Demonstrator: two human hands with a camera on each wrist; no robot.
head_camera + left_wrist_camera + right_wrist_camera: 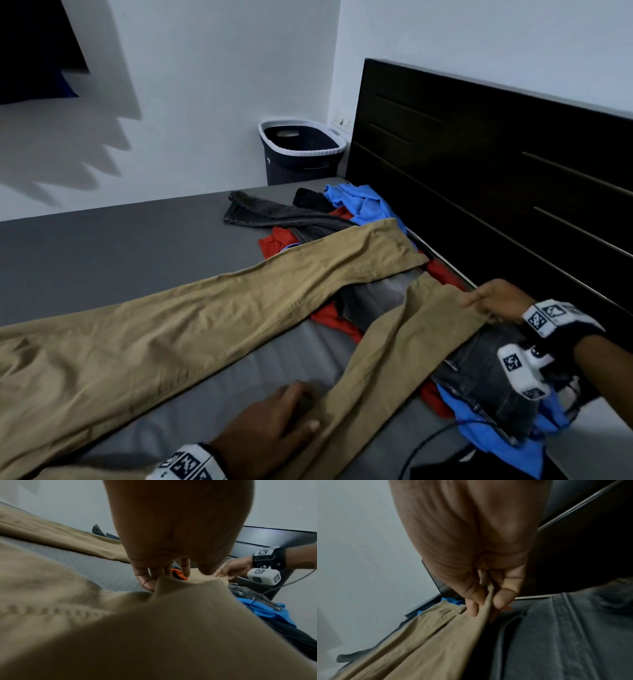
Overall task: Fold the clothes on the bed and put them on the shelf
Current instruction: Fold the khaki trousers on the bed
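Observation:
Khaki trousers [171, 325] lie spread across the grey bed [102, 246], their two legs running towards the headboard. My left hand [291, 418] grips the near leg at its edge; in the left wrist view its fingers [145, 577] curl round a raised fold of the khaki cloth [154, 635]. My right hand [486, 298] pinches the far end of that same leg. The right wrist view shows thumb and fingers [501, 599] closed on the khaki edge [428, 642]. Dark grey jeans [486, 377] lie under my right wrist.
A pile of clothes lies by the dark headboard [479, 171]: a blue shirt [363, 202], a red garment [277, 241], more grey jeans [267, 214]. A dark laundry basket [301, 150] stands on the floor beyond the bed. A black cable [421, 445] trails near my right arm.

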